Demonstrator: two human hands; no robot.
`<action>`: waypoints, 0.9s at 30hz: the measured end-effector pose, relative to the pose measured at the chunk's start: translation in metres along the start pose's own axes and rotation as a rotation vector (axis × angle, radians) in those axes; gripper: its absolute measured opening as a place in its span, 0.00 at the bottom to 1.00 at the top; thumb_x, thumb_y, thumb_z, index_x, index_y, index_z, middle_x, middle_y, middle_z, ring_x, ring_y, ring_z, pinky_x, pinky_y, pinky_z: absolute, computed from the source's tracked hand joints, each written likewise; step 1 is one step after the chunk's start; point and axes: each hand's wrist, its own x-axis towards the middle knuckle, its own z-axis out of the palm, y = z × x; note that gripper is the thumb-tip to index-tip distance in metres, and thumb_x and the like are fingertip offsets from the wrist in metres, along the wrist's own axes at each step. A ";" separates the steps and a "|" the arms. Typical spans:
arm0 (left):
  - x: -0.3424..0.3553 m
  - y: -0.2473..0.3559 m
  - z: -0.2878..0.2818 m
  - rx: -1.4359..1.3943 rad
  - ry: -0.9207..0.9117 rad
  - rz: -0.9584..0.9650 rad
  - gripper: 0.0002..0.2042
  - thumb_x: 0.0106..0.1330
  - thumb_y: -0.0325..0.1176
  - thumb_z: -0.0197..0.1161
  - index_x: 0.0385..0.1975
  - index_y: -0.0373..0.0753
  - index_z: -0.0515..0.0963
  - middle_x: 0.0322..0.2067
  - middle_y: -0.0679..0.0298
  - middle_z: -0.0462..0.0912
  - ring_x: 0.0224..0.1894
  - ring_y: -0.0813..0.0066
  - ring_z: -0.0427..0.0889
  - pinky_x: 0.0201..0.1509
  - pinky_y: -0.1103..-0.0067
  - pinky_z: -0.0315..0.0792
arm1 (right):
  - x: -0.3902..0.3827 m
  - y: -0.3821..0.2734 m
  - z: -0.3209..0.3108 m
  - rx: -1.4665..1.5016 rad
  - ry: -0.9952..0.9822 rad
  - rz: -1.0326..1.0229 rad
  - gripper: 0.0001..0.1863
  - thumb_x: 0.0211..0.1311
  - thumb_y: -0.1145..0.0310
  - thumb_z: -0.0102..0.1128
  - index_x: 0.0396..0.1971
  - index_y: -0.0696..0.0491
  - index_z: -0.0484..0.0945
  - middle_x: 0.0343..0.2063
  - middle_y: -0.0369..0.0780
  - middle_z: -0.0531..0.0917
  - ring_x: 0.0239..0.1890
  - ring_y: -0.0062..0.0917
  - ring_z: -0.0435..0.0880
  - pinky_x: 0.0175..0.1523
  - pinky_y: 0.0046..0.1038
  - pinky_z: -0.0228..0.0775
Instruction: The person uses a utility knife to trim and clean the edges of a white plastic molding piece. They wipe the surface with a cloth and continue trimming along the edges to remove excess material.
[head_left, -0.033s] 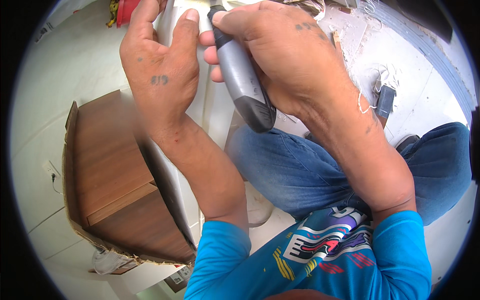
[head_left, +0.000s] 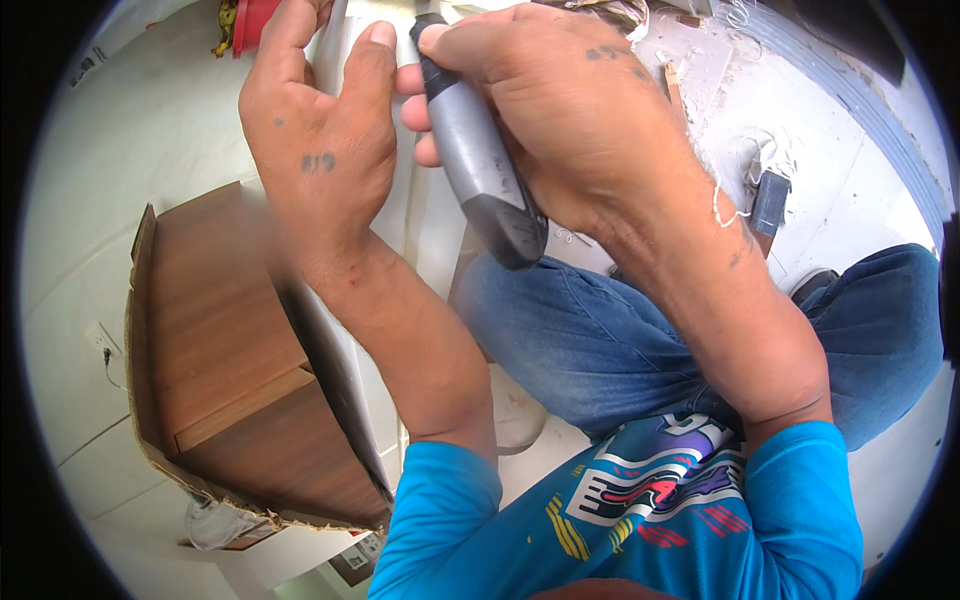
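Note:
My right hand (head_left: 545, 125) is closed around a grey handheld tool (head_left: 470, 150) with a black tip end and a black, angled back end. The tip points away from me, down onto a long white piece (head_left: 405, 210) at the top of the view, where the contact is partly hidden. My left hand (head_left: 315, 145) lies just left of the tool, fingers curled over that white piece and thumb resting on it.
A brown wooden panel (head_left: 210, 280) with a torn edge stands at left, near a wall socket (head_left: 100, 340). A red container (head_left: 250, 25) is at upper left. A dark block (head_left: 770, 205), white cord and scraps lie at right, beyond my bent jean-clad legs (head_left: 570, 340).
The tool and my right hand have shifted slightly left, with the tool's back end a little lower. My left hand stays almost still.

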 end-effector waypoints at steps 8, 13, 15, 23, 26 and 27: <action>0.004 -0.002 0.000 0.013 0.005 0.017 0.22 0.68 0.29 0.68 0.63 0.39 0.82 0.56 0.57 0.84 0.59 0.67 0.80 0.64 0.74 0.71 | -0.003 -0.022 0.012 0.702 0.176 0.348 0.13 0.69 0.76 0.58 0.49 0.67 0.71 0.33 0.49 0.84 0.29 0.28 0.89 0.31 0.29 0.84; 0.006 -0.001 -0.001 0.016 0.000 0.031 0.22 0.68 0.29 0.68 0.63 0.39 0.82 0.56 0.56 0.84 0.59 0.67 0.80 0.64 0.74 0.70 | 0.006 -0.012 0.015 0.643 0.207 0.342 0.15 0.70 0.76 0.57 0.50 0.68 0.67 0.34 0.50 0.82 0.28 0.28 0.87 0.29 0.29 0.84; 0.007 -0.002 -0.001 0.021 -0.003 0.039 0.22 0.68 0.29 0.68 0.63 0.39 0.82 0.56 0.56 0.84 0.60 0.67 0.80 0.64 0.73 0.70 | 0.012 -0.005 0.018 0.579 0.200 0.343 0.16 0.70 0.75 0.57 0.50 0.68 0.66 0.33 0.49 0.82 0.28 0.28 0.86 0.29 0.29 0.84; 0.015 -0.011 -0.008 0.062 -0.050 0.126 0.22 0.67 0.29 0.68 0.63 0.39 0.81 0.57 0.56 0.84 0.60 0.67 0.80 0.65 0.73 0.70 | -0.005 0.002 0.027 0.532 0.329 0.229 0.15 0.73 0.71 0.59 0.50 0.66 0.70 0.37 0.47 0.85 0.33 0.25 0.88 0.32 0.27 0.86; 0.020 -0.014 -0.013 0.088 -0.085 0.172 0.23 0.67 0.28 0.68 0.63 0.39 0.81 0.57 0.56 0.84 0.60 0.66 0.80 0.65 0.73 0.70 | -0.010 0.002 0.021 0.505 0.329 0.227 0.17 0.73 0.70 0.60 0.52 0.65 0.69 0.38 0.47 0.86 0.33 0.25 0.88 0.32 0.27 0.85; 0.024 -0.014 -0.012 0.101 -0.094 0.169 0.23 0.67 0.28 0.68 0.63 0.39 0.81 0.57 0.56 0.84 0.60 0.66 0.80 0.65 0.73 0.70 | -0.009 0.002 0.017 0.488 0.322 0.234 0.17 0.73 0.70 0.60 0.53 0.65 0.69 0.38 0.47 0.86 0.33 0.24 0.88 0.32 0.27 0.85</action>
